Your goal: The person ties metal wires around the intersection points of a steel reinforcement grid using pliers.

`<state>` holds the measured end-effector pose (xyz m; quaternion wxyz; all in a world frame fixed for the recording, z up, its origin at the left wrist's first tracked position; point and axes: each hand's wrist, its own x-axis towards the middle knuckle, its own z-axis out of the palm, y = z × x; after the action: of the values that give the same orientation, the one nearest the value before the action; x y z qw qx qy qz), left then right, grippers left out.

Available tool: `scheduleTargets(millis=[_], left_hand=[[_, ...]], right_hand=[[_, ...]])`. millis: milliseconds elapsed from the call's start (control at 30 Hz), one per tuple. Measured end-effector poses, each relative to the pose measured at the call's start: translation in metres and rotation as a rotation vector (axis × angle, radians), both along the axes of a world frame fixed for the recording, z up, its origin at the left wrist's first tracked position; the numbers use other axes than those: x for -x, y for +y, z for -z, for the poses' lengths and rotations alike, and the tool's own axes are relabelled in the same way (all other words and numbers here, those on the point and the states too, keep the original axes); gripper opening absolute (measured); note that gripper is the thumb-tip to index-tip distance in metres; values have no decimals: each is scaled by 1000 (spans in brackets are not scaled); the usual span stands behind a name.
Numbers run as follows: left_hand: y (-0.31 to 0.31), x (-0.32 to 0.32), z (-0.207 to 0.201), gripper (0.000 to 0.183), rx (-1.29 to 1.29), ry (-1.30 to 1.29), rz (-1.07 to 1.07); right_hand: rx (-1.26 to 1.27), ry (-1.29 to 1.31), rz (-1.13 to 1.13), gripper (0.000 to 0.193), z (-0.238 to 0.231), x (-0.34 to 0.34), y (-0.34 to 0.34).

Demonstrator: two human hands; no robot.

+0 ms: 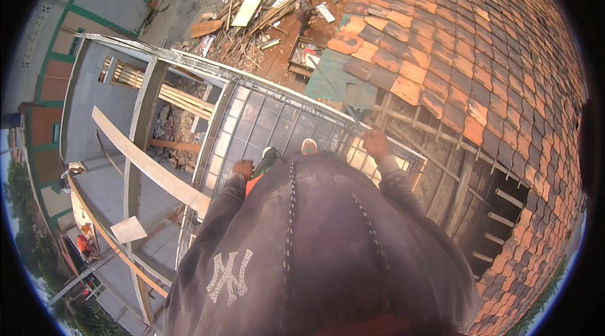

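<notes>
My right hand (377, 145) is closed at the roof's edge, at the near end of a long thin dark rod (334, 89). The rod slants away to the left over a green sheet. My left hand (243, 168) hangs at my left side with its fingers curled; whether anything is inside them is hidden. An orange patch (252, 185) shows just below that hand. My feet, one in a sandal (309, 146), stand on a grid of steel reinforcing bars (268, 119) laid over grey panels.
Clay roof tiles (435, 40) rise on the right, above an opening with exposed battens (501, 217). At left, concrete beams (142, 103) and a long plank (148, 163) span a drop. Below lie scrap wood (252, 15), a cart (305, 57) and a person (307, 11).
</notes>
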<state>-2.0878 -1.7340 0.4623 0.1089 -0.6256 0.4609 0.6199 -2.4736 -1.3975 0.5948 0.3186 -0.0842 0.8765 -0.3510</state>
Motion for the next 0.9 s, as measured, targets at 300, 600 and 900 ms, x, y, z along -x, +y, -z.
scheduleTargets(millis=[300,600,900], left_hand=[[16,-12,-3,40,-42,-29,-138],[59,-82,-25,44,215,-216,158],[91,-142,-51,43,-60,-147,-329]], right_hand=[[-579,-23,-632,36,125,-24,39],[-829,-248,-853,39,118,-58,-13],[-724,-28,-1251,40,173,-73,-91]])
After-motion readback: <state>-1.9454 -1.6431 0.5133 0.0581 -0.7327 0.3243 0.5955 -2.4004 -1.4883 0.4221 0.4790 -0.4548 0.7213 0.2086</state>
